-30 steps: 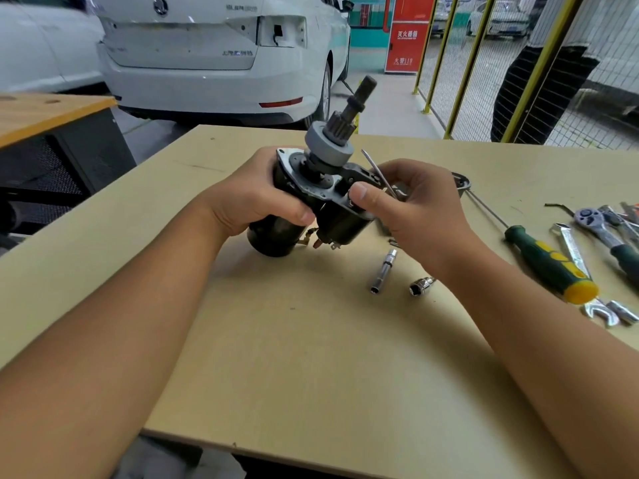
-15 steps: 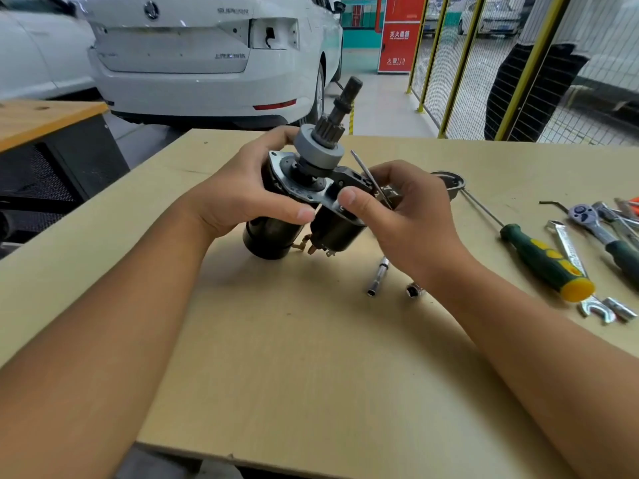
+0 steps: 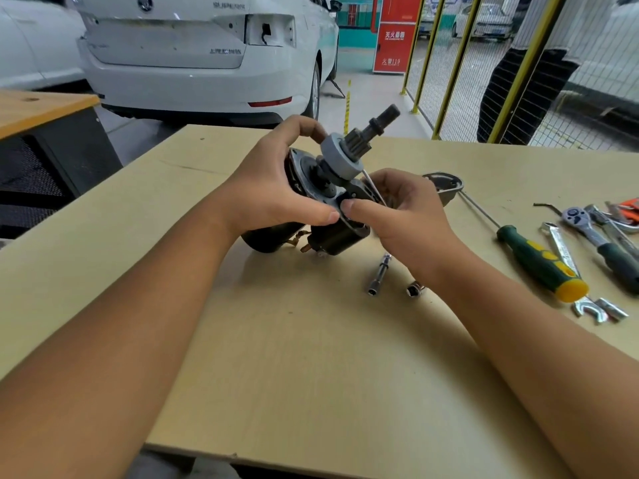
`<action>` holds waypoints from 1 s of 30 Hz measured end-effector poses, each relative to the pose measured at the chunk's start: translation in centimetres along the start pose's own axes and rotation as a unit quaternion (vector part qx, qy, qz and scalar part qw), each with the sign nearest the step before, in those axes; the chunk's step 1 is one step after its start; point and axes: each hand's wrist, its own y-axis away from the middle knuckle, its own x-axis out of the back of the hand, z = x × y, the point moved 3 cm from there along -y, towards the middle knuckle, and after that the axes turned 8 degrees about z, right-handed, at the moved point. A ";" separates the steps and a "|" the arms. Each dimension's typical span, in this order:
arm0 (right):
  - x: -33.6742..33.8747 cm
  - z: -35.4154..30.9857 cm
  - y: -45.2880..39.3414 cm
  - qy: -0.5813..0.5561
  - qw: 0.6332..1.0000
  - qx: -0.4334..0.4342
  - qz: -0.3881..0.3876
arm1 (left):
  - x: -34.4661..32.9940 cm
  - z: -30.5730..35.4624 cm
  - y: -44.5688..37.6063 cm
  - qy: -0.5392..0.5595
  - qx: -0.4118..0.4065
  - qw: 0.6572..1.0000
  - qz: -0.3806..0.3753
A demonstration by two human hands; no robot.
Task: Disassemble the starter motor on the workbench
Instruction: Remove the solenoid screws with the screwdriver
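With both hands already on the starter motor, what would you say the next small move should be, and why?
Probably hold the body steady with the left hand and ease the solenoid end away with the right hand. The starter motor is tilted above the workbench, pinion shaft pointing up and away, and both thumbs meet at the flange seam. No tool is in hand; the green-handled screwdriver lies aside.

The white car (image 3: 193, 60) carries "SUPERB" lettering on its boot lid, with small Chinese characters below. The red cabinet (image 3: 394, 36) shows white Chinese characters and "119".
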 end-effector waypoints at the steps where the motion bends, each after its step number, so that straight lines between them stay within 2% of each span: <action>1: 0.0 -0.1 0.0 0.003 1.000 0.001 -0.002 | 0.0 0.0 0.0 -0.001 0.001 1.000 -0.002; 8: 0.2 0.1 -0.1 -0.011 0.997 -0.015 -0.078 | 0.3 -0.3 -0.1 0.023 0.026 0.997 -0.062; 11: 1.0 -0.8 -0.2 0.023 0.998 0.010 -0.062 | 0.7 -0.5 -0.2 0.011 0.026 0.997 -0.074; 15: 5.0 -2.7 -1.6 0.063 0.996 0.028 -0.053 | 0.7 -0.7 -0.3 -0.025 0.028 0.998 -0.050; 20: 6.9 -2.9 -1.8 0.117 0.979 -0.016 -0.165 | 0.2 -1.1 -0.4 -0.043 0.026 0.998 -0.025; 23: 5.3 -3.4 -1.2 0.180 0.962 0.049 -0.199 | -0.1 -1.1 -0.4 -0.069 0.022 0.997 -0.007; 26: 4.7 -3.6 -1.0 0.220 0.956 0.093 -0.172 | -0.3 -1.1 -0.4 -0.090 0.020 0.996 0.009; 30: 5.5 -4.3 -1.3 0.197 0.968 0.122 -0.095 | -0.2 -1.0 -0.4 -0.092 0.007 0.996 0.014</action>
